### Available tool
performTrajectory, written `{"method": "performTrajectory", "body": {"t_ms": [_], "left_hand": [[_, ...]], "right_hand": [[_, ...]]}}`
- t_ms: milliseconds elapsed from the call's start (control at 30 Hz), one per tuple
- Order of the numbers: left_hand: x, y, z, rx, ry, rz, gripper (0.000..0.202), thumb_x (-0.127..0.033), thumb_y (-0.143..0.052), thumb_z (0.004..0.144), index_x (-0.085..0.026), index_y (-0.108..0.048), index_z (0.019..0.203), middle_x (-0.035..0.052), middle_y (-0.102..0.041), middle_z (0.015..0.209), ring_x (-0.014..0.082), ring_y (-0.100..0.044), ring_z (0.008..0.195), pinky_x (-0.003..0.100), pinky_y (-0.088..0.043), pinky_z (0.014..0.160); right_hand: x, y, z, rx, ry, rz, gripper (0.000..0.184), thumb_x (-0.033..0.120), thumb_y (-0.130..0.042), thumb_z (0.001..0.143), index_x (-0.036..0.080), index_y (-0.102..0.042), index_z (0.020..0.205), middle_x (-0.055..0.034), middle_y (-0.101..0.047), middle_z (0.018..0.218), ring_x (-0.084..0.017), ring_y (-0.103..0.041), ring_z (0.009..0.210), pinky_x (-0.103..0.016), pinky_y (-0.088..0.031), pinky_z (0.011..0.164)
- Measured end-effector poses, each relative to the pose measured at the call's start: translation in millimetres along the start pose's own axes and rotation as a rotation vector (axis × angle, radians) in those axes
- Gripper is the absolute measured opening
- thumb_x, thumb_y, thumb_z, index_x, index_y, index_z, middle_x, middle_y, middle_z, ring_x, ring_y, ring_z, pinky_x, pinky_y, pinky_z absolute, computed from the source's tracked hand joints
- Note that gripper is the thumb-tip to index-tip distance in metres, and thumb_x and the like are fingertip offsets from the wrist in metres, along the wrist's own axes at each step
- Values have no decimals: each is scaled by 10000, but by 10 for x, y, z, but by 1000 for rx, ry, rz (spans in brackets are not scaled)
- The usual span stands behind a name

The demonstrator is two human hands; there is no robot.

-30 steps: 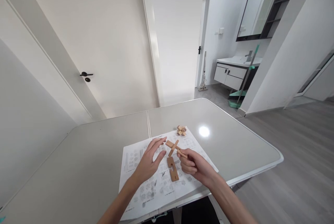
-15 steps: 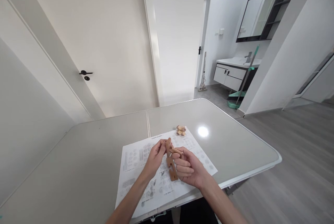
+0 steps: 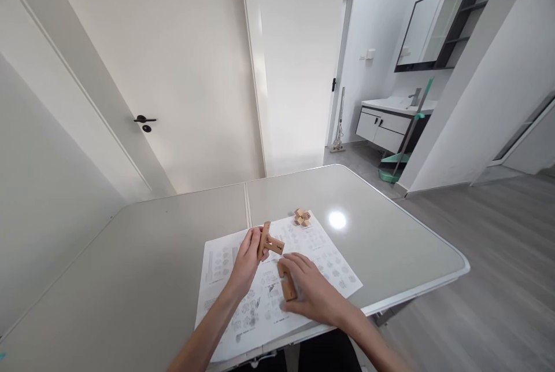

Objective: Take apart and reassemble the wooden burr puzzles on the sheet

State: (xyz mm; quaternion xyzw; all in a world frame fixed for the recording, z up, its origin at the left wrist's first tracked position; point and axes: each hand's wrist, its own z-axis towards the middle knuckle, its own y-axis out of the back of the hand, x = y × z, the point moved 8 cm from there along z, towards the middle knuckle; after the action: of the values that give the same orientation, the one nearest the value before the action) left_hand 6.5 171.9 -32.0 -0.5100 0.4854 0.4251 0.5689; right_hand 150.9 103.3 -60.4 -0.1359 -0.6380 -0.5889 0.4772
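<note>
My left hand (image 3: 245,261) grips two crossed wooden puzzle pieces (image 3: 269,241) and holds them just above a printed instruction sheet (image 3: 229,308). My right hand (image 3: 310,291) rests palm down on the sheet, its fingers over a flat notched wooden piece (image 3: 286,286) that lies there. A small assembled wooden knot (image 3: 302,217) sits at the sheet's far edge, apart from both hands.
The sheet lies on a grey table (image 3: 130,268) whose right edge (image 3: 433,285) drops to a wooden floor. Behind the table are a white door with a black handle (image 3: 144,121) and an opening to a bathroom with a vanity (image 3: 385,123) and a mop (image 3: 403,140).
The crossed pieces passed from my right hand to my left hand, which lifted them left. My right hand let go and came down onto the notched piece on the sheet.
</note>
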Motion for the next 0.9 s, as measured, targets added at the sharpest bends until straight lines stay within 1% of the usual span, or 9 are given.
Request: {"method": "performTrajectory", "body": {"t_ms": [100,233,333,400,467,533,667,767,900], "left_hand": [[-6,-41,-7,35,8,-11,474,-653,-600,912,-197,-632,1037,16,-558,877,117,-447,672,248,-403,603],[-26,-62,-33,72,20,43,459,-644,-561,938,-208,-616,1071,-2,-553,849,101,-411,611,240,-345,572],[-62,-67,-85,94,18,138,434,-643,-522,957,-220,-596,1019,-10,-558,841,96,-392,587,233,-334,566],[-92,-82,-133,97,17,204,415,-636,-499,971,-229,-582,982,-10,-563,846,103,-417,606,234,-374,601],[-131,-121,-180,98,11,261,410,-635,-473,982,-238,-571,968,-3,-566,853,126,-479,670,246,-425,657],[-174,-193,-218,114,-4,306,415,-638,-445,992,-241,-567,979,13,-572,882,156,-537,763,256,-458,695],[-280,-334,-259,161,-71,381,408,-613,-399,1016,-241,-566,994,28,-584,926,175,-551,806,260,-469,682],[-360,-378,-277,194,-138,467,382,-560,-375,1042,-239,-571,977,20,-595,902,175,-540,776,276,-456,686],[-405,-371,-293,224,-191,559,358,-513,-359,1059,-236,-540,923,-9,-553,810,169,-496,713,287,-410,678]], "right_hand": [[21,-17,20,5,27,-60,690,195,-829,732,313,-520,1336,-53,-563,1434,-328,-385,1430,-478,-338,1155],[-29,97,22,-46,16,-22,561,254,-891,679,291,-603,1160,-61,-645,1259,-325,-565,1214,-444,-473,996],[-150,379,-18,-221,-50,75,609,358,-870,711,277,-585,1243,-88,-627,1301,-326,-584,1195,-474,-492,993],[-192,609,-58,-366,-86,194,660,432,-847,742,268,-555,1311,-99,-611,1339,-318,-594,1198,-502,-489,1025],[-161,766,-66,-447,-109,358,613,473,-817,781,272,-566,1303,-95,-618,1340,-301,-612,1186,-500,-504,1028],[-53,842,-30,-481,-113,508,533,495,-772,831,273,-588,1279,-90,-630,1330,-289,-618,1198,-488,-510,1039],[162,833,87,-506,-165,587,517,519,-789,815,260,-624,1230,-80,-672,1268,-285,-647,1164,-491,-509,1049],[198,775,140,-487,-219,604,512,547,-797,799,250,-656,1192,-82,-688,1249,-288,-658,1151,-493,-509,1054],[192,728,131,-435,-248,633,477,560,-802,788,252,-696,1136,-78,-714,1211,-298,-663,1155,-494,-498,1069]]}}
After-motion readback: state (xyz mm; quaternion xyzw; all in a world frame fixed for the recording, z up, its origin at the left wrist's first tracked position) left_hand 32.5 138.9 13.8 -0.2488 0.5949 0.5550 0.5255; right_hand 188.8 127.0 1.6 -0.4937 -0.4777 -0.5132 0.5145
